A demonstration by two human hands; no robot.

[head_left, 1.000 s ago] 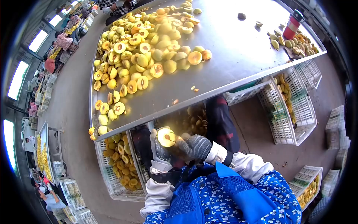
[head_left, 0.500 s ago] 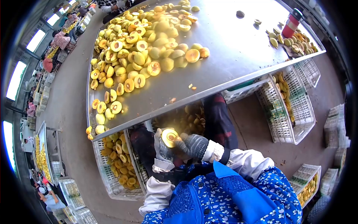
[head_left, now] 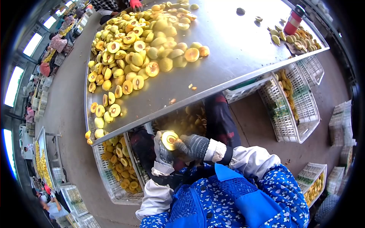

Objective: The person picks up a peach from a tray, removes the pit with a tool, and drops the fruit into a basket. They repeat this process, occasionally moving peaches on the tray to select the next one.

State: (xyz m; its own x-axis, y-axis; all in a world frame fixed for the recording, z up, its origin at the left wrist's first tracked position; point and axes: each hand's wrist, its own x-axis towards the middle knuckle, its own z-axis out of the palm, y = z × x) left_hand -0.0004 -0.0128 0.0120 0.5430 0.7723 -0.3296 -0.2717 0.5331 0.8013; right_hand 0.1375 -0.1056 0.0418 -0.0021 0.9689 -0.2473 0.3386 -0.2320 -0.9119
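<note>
My left hand, in a grey glove, is closed around a yellow peach half below the table's near edge. The cut face is turned up, with a brownish spot at its middle. My right hand, in a grey patterned glove, has curled fingers pressed against the right side of that face. Whatever its fingertips grip is too small to make out. Under my hands, more peach pieces lie in shadow. Left of my legs, a white crate holds many peach halves.
A metal table carries a large heap of peach halves. Toward its right end stand a red bottle and a smaller fruit pile. White crates stand on the floor. A co-worker's red-gloved hand touches the heap's far side.
The co-worker's red-gloved hand has come into view at the far side of the heap. The view has shifted slightly; both my hands stay at the peach half.
</note>
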